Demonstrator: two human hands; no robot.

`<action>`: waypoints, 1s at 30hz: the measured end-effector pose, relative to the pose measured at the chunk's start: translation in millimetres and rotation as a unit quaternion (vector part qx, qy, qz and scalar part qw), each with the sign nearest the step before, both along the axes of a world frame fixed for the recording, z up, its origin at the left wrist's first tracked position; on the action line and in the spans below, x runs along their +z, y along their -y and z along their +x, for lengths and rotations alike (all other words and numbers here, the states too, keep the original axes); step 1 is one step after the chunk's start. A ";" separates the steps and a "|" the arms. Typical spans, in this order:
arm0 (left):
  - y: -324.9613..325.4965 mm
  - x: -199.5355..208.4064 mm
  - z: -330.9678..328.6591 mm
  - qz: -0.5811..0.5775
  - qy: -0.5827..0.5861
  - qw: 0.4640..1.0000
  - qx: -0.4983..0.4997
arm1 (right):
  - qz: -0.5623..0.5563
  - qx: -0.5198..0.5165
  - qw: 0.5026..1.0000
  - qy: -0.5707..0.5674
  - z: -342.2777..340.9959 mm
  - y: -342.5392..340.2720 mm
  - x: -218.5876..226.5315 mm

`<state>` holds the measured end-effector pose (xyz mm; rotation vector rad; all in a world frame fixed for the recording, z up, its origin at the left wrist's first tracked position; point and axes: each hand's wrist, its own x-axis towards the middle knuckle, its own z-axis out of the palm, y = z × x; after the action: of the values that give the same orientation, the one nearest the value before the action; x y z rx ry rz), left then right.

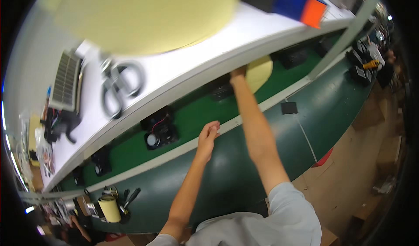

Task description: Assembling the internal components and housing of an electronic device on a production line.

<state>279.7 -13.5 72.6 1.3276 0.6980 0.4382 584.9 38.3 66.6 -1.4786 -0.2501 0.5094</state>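
Note:
My right arm reaches across the green bench, and my right hand (238,73) goes in under the white shelf edge. Its fingers are hidden there. Close to it are a pale yellow round piece (260,73) and a dark black unit (222,92) on the green belt (196,121). My left hand (208,135) hovers near the belt's pale front rail, its fingers loosely curved and apart from the thumb, with nothing visible in it. To its left lies a black housing (161,132) with a round silvery part and a red wire.
The white shelf (183,67) overhangs the belt, bearing scissors (118,84), a large yellow roll (144,15) and a blue-and-orange box (301,6). A dark square pad (289,108) lies on the green bench (231,158). A yellow tape roll (109,208) stands lower left. Other people work at both ends.

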 end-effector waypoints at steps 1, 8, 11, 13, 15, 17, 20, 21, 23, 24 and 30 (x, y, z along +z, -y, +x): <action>5.9 5.8 39.5 -0.039 0.025 0.999 0.021 | 0.002 0.011 1.000 0.003 -2.2 0.2 0.5; -62.8 46.7 218.1 -0.119 0.027 0.989 0.078 | 0.017 0.053 0.998 0.010 -9.3 23.7 12.6; -84.5 55.1 249.8 -0.023 -0.076 0.990 0.119 | 0.015 0.016 1.000 0.008 -2.2 47.0 17.8; -95.0 55.3 263.7 0.047 -0.096 0.986 0.124 | 0.052 -0.039 0.996 0.068 8.0 65.5 21.0; -107.5 49.1 275.4 0.035 -0.080 0.986 0.144 | 0.061 -0.107 0.988 0.093 23.4 90.5 20.6; -124.9 38.3 285.3 -0.008 -0.049 0.987 0.150 | 0.068 -0.184 0.971 0.134 36.1 115.2 18.7; -147.1 8.8 296.9 0.032 -0.010 0.991 0.127 | 0.035 -0.228 0.962 0.146 64.2 150.9 12.4; -154.0 -1.9 299.4 0.182 -0.116 0.976 0.028 | 0.030 -0.238 0.953 0.185 76.6 157.5 11.7; -167.3 -22.7 297.7 0.317 -0.217 0.920 -0.073 | -0.039 -0.212 0.959 0.186 101.1 163.6 12.8; -173.7 -31.8 293.8 0.395 -0.241 0.882 -0.091 | -0.111 -0.181 0.966 0.148 109.5 168.7 14.2; -221.8 -72.3 283.9 0.402 -0.410 0.810 -0.115 | -0.325 -0.213 0.851 0.352 68.1 238.7 15.0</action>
<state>563.6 208.4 0.2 2.4445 1.0943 -0.1120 653.0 -200.4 81.5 -2.2821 -0.3241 -0.3868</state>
